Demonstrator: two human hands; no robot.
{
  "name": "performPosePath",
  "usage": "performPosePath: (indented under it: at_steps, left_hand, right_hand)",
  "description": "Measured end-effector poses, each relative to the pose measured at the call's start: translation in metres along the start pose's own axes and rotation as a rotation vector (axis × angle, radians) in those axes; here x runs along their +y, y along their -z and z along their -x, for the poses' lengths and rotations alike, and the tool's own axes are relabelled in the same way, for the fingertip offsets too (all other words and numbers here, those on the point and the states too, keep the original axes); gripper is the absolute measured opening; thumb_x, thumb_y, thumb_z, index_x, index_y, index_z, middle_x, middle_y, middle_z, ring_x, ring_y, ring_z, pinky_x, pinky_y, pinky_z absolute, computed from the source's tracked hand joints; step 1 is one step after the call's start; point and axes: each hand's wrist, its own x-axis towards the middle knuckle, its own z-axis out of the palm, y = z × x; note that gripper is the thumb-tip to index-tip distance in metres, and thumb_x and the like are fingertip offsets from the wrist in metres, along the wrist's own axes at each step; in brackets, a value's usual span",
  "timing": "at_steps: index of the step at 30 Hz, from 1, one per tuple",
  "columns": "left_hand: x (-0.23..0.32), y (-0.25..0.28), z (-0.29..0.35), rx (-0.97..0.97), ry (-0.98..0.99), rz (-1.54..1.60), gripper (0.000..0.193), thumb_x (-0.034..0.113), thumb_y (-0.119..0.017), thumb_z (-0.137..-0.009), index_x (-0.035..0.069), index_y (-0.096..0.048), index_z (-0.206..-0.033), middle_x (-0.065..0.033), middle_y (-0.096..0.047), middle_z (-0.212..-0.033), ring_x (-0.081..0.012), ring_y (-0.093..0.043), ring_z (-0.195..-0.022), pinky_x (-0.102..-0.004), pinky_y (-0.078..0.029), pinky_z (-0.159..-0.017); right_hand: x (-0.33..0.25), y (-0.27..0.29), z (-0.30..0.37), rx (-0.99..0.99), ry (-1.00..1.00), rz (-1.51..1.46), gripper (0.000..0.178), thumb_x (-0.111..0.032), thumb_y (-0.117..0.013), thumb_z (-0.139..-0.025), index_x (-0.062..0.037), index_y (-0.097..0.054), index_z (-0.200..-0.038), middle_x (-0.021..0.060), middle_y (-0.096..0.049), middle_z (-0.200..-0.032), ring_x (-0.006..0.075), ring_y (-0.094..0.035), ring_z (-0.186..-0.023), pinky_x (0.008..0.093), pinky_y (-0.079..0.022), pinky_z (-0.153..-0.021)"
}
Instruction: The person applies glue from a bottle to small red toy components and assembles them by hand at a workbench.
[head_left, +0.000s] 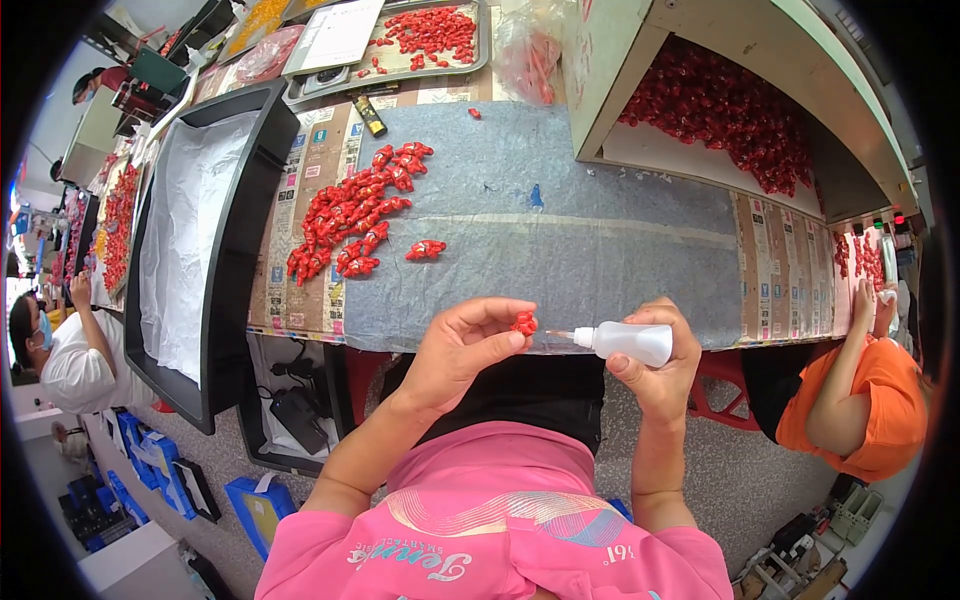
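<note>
Pinching a small red piece [524, 323] is the left hand [455, 352] — the right hand [665, 382] grips a white bottle [636, 343].

Small red piece [524, 323], glossy, held up; white squeeze bottle [640, 343], sideways, just beside it, pointing left

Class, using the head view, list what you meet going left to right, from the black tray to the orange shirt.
Black tray, pile of red pieces, red piece in the left hand, white bottle in the right hand, orange shirt.
</note>
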Motion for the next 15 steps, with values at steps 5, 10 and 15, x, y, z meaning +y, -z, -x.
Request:
performPosePath:
  at_steps: [5, 10, 15]
  left_hand:
    - [-0.004, -0.002, -0.001, 0.003, -0.051, 0.021, 0.025, -0.004, -0.063, -0.083, 0.001, -0.059, -0.107, -0.0058, -0.063, -0.1, -0.0121, -0.06, -0.093, -0.0267, -0.049, -0.086]
    - [-0.008, -0.003, -0.001, 0.028, -0.098, 0.023, 0.024, -0.008, -0.063, -0.081, 0.003, -0.057, -0.1, -0.0082, -0.061, -0.102, -0.0165, -0.062, -0.094, -0.03, -0.05, -0.087]
    - [-0.013, -0.004, -0.001, 0.023, -0.185, 0.01, 0.024, -0.011, -0.063, -0.08, 0.005, -0.055, -0.095, -0.0072, -0.059, -0.1, -0.0176, -0.06, -0.097, -0.0296, -0.05, -0.086]
  right_hand:
    - [0.0, -0.001, 0.002, 0.001, 0.017, 0.016, 0.04, -0.023, -0.083, -0.067, -0.0026, -0.06, -0.093, 0.0063, -0.058, -0.085, 0.014, -0.057, -0.077, 0.0259, -0.045, -0.065]
    - [-0.001, -0.004, 0.003, 0.016, 0.032, 0.045, 0.04, -0.023, -0.083, -0.068, -0.0027, -0.06, -0.093, 0.0062, -0.059, -0.084, 0.0144, -0.057, -0.076, 0.0261, -0.045, -0.065]
    - [-0.001, -0.007, 0.005, 0.026, 0.053, 0.053, 0.04, -0.023, -0.083, -0.067, -0.003, -0.06, -0.093, 0.0064, -0.059, -0.084, 0.0149, -0.056, -0.075, 0.0264, -0.045, -0.065]
